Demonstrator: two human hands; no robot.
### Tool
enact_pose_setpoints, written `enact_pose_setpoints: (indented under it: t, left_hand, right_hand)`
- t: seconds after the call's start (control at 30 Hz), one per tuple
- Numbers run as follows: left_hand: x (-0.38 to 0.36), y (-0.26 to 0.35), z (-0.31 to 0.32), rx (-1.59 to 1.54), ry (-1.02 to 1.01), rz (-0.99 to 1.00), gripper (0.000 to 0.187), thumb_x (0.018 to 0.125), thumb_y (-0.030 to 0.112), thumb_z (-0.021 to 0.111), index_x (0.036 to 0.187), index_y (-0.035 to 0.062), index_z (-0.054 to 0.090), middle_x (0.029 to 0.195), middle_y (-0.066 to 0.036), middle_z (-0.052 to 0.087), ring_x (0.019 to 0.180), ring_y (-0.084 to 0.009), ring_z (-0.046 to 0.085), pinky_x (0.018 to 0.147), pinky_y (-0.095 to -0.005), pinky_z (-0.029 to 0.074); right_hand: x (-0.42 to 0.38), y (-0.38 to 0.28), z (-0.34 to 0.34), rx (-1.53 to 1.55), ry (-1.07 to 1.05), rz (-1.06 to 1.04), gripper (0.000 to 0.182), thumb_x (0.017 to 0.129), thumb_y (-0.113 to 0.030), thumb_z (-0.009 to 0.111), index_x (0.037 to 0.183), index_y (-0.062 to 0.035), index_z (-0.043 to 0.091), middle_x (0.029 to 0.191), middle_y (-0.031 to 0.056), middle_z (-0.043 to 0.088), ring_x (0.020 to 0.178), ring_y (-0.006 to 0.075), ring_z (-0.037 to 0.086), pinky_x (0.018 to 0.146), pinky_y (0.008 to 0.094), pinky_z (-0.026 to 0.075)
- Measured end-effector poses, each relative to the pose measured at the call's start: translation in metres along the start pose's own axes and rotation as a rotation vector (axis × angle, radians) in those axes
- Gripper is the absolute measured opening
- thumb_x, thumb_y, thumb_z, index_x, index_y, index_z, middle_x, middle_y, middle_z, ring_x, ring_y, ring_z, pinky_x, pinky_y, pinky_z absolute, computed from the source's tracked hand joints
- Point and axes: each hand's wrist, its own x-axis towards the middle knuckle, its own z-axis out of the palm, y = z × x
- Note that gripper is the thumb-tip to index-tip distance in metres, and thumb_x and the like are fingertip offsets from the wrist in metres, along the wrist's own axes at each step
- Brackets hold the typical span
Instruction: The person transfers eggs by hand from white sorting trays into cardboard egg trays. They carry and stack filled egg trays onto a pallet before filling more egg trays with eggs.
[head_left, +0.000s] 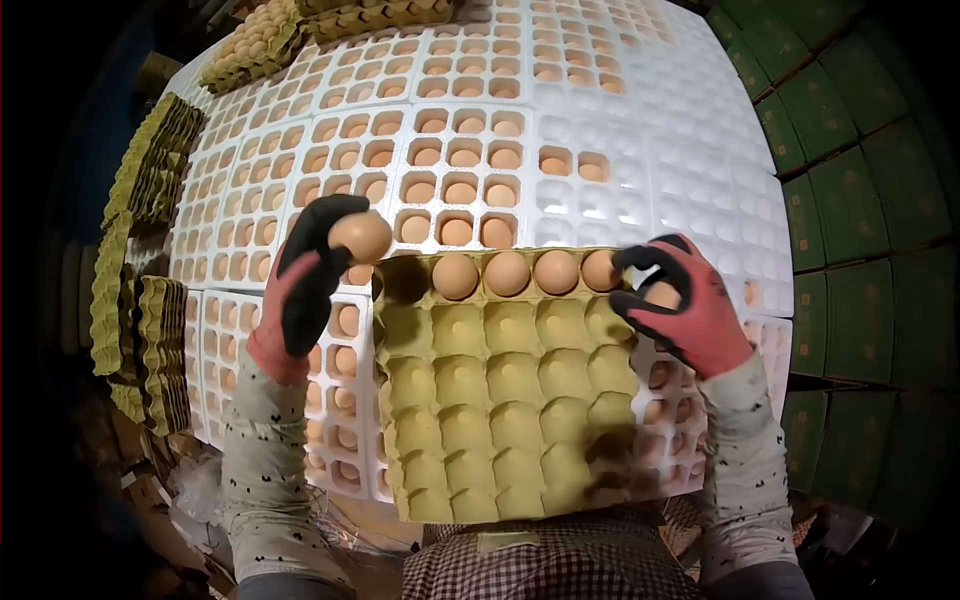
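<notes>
My left hand [305,275], in a red and black glove, grips a brown egg [361,237] just off the upper left corner of a yellow-green pulp egg tray [460,375]. Along the tray's far row sit several brown eggs [508,272]; its nearer cups hold none. At the right end of that row my right hand [690,300], gloved alike, curves finger and thumb toward the end egg [600,270], fingertips right at its side. Another egg [662,294] shows within the curve of that hand, partly hidden by the fingers.
White foam trays [590,215] cover the table, many cells filled with eggs, those at right mostly without. Stacked pulp trays [160,340] line the left edge. A pulp tray full of eggs [262,35] is at the far left. Green boxes [850,240] are stacked along the right.
</notes>
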Motion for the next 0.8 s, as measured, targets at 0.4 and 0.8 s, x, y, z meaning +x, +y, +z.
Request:
enact_pose_setpoints:
  t: [0.4, 0.8]
  left_hand:
    - [0.018, 0.018, 0.073, 1.255, -0.325, 0.515, 0.056, 0.070, 0.019, 0.077, 0.122, 0.0173, 0.058, 0.118, -0.013, 0.054, 0.088, -0.0302, 0.064, 0.069, -0.0408, 0.052]
    - [0.096, -0.011, 0.086, 0.350, -0.233, 0.056, 0.051, 0.067, 0.009, 0.083, 0.115, 0.0080, 0.065, 0.111, -0.012, 0.055, 0.098, -0.0268, 0.062, 0.087, -0.0310, 0.052]
  right_hand:
    - [0.022, -0.047, 0.070, -0.960, 0.036, -0.012, 0.028, 0.084, -0.023, 0.064, 0.112, -0.0191, 0.062, 0.103, 0.0085, 0.053, 0.092, 0.0263, 0.057, 0.067, 0.0360, 0.053]
    - [0.071, 0.056, -0.004, -0.243, 0.323, 0.022, 0.048, 0.079, -0.038, 0.075, 0.118, -0.0157, 0.061, 0.114, 0.0126, 0.057, 0.101, 0.0324, 0.060, 0.082, 0.0431, 0.050]
